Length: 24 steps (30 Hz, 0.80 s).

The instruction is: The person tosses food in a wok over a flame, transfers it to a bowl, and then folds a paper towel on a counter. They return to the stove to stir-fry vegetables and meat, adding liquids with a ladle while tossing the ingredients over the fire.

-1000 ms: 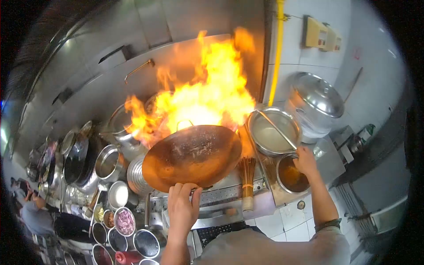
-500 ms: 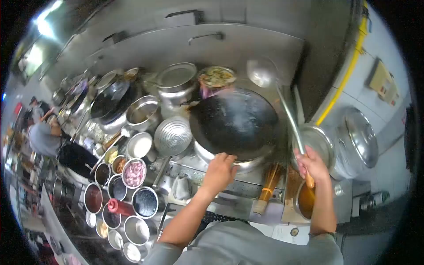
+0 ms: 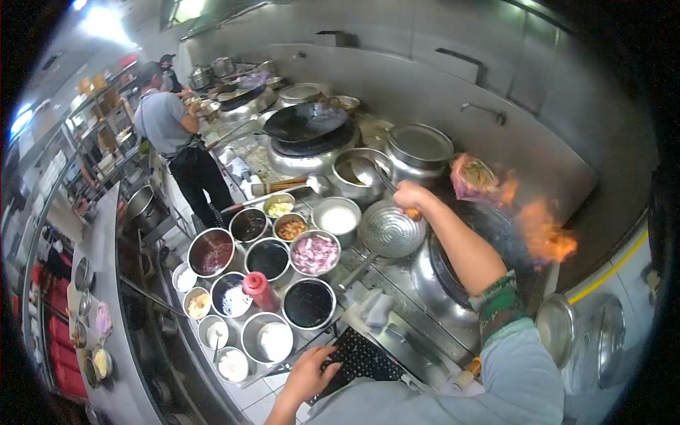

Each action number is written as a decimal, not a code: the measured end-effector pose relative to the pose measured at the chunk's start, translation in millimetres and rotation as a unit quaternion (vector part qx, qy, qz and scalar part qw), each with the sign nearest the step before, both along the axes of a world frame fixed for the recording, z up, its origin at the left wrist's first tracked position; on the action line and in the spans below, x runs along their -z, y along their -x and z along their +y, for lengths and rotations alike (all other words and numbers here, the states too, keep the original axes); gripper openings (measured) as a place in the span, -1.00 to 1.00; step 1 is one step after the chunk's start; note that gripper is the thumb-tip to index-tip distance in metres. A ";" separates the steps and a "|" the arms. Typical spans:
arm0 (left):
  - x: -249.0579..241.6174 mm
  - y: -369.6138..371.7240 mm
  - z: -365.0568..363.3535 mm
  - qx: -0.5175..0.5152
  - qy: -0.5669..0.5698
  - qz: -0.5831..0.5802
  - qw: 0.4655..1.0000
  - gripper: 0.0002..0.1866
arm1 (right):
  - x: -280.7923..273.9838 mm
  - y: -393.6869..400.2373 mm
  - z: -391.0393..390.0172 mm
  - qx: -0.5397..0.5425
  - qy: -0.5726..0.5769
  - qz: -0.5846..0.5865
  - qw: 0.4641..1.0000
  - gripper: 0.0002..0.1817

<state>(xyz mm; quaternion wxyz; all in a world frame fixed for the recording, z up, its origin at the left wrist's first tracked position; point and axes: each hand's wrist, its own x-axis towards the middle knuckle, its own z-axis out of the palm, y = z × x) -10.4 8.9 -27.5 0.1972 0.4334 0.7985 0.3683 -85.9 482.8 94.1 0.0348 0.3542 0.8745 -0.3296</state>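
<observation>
My right hand (image 3: 416, 198) is wrapped round the handle of a ladle (image 3: 368, 171), whose bowl is at the metal pot (image 3: 346, 185) left of the lidded pot. Below my right arm is the large wok (image 3: 489, 227), partly hidden by the arm, with orange flames (image 3: 544, 234) rising at its right side. The perforated strainer (image 3: 391, 228) lies just under my right hand. Low in the view, my left hand (image 3: 312, 374) is held with fingers apart and nothing in it, near the black dotted cloth (image 3: 361, 358).
Several seasoning containers (image 3: 212, 253) and a red squeeze bottle (image 3: 261, 290) stand left of the strainer. Another wok (image 3: 306, 122) sits farther back. A co-worker (image 3: 166, 120) stands at the far left, with another person behind. A long counter (image 3: 113, 283) runs along the left.
The view has turned left. My right hand has carried the ladle from the wok's right side over to the metal pot. My left hand has left the wok's rim. Flames have appeared.
</observation>
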 end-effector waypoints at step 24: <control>-22.3 58.6 20.3 0.031 -0.033 0.024 0.999 -0.62 | 18.7 -281.7 -77.3 0.181 0.552 0.524 0.623 -0.51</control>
